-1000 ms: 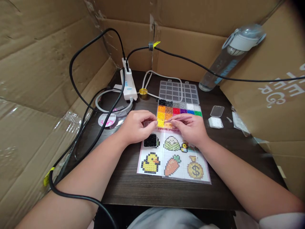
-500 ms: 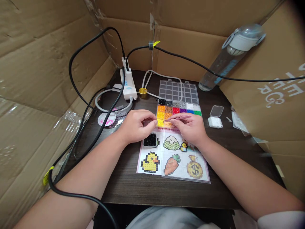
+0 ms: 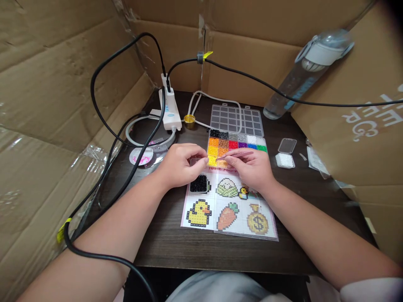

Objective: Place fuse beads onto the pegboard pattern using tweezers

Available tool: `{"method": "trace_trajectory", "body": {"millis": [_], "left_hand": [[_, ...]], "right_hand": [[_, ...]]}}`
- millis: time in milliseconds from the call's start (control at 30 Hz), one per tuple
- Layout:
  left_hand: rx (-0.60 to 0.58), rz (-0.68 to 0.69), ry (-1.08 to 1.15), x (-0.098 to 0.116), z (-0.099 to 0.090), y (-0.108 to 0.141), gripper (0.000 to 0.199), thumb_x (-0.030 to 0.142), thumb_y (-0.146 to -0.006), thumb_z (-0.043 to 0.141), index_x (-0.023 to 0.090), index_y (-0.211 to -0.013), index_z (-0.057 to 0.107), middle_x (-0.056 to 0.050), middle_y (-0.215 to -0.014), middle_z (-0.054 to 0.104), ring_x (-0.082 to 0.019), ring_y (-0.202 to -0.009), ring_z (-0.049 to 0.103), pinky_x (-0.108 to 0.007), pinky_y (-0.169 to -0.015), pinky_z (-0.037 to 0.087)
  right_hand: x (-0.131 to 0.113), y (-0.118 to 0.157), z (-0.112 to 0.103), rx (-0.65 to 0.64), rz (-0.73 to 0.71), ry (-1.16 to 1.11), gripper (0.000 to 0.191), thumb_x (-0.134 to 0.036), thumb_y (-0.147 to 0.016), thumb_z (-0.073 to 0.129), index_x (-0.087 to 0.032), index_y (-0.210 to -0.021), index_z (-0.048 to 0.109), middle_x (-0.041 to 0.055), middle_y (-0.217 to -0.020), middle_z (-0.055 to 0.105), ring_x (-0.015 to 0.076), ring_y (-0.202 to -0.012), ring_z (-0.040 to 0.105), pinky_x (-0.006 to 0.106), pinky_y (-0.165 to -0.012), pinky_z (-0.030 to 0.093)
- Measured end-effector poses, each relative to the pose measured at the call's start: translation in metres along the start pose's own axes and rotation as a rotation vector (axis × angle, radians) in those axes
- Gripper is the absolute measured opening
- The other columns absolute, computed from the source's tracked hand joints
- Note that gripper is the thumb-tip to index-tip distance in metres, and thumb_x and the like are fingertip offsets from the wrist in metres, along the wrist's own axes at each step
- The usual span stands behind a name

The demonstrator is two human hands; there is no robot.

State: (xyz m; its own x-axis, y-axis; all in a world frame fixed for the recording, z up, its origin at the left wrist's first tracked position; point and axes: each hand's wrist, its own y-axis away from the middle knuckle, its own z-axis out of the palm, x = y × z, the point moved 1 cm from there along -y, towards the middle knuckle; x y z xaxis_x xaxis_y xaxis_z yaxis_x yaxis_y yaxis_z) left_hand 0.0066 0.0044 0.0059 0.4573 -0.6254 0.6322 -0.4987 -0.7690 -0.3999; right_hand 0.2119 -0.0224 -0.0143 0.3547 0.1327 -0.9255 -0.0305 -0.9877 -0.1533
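Delicately, we are holding the tweezers [image 3: 241, 154] at the bead box [image 3: 208, 144]

Well left of the bead box and nearer to us, a black cable [image 3: 94, 258] is crossing our left forearm [image 3: 126, 218]. If we were jerking back, we could be dragging it, perhaps along with the power strip [image 3: 171, 117] that is sitting behind and left of the box.

Our left hand [image 3: 185, 163] is drawing thumb and fingertips together just beside the box's front left corner; whether they are pinching anything, we cannot tell. Just in front of that corner, a small clear case [image 3: 198, 192] of black beads [image 3: 198, 183] is sitting on the pattern sheet [image 3: 242, 226]. By dropping that wrist, we could be tipping it and scattering black everywhere.

Our right hand [image 3: 252, 167] is covering the box's front right part and grasping the tweezers, their tip pointing left to the edge of the yellow beads [image 3: 212, 162] in the box's front left compartment. We cannot tell whether the tip is catching a bead. By squeezing too hard, we could be flicking one among the neighbouring orange ones.

Right of the box, white beads [image 3: 285, 161] are lying in an uncovered case, ready to spill if our right arm is swinging wide. Behind and right of the box, the water bottle [image 3: 310, 75] is looking tilted; by jolting the table, we could be toppling it.
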Motion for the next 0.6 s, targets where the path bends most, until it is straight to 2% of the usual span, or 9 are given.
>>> {"method": "trace_trajectory", "body": {"millis": [200,600], "left_hand": [[-0.001,0.001,0.002,0.0007,-0.0001,0.0003,0.012,0.019,-0.077,0.058,0.015,-0.072,0.068,0.000,-0.064,0.064,-0.009,-0.057,0.053,-0.022,-0.055,0.040],[0.003,0.009,0.000,-0.0003,0.0002,0.0005,0.010,0.017,-0.076,0.059,0.015,-0.073,0.068,0.000,-0.065,0.064,-0.009,-0.057,0.054,-0.022,-0.057,0.041]], "right_hand": [[0.0013,0.0007,-0.0003,-0.007,0.005,-0.003,0.008,-0.026,-0.078,0.070,-0.019,-0.077,0.074,0.0058,-0.082,0.076,0.0184,-0.075,0.072,0.034,-0.070,0.061],[-0.0009,0.0008,-0.0011,0.024,-0.034,0.048,0.009,-0.026,-0.076,0.070,-0.020,-0.073,0.075,0.0043,-0.078,0.075,0.0165,-0.068,0.070,0.031,-0.062,0.060]]}}
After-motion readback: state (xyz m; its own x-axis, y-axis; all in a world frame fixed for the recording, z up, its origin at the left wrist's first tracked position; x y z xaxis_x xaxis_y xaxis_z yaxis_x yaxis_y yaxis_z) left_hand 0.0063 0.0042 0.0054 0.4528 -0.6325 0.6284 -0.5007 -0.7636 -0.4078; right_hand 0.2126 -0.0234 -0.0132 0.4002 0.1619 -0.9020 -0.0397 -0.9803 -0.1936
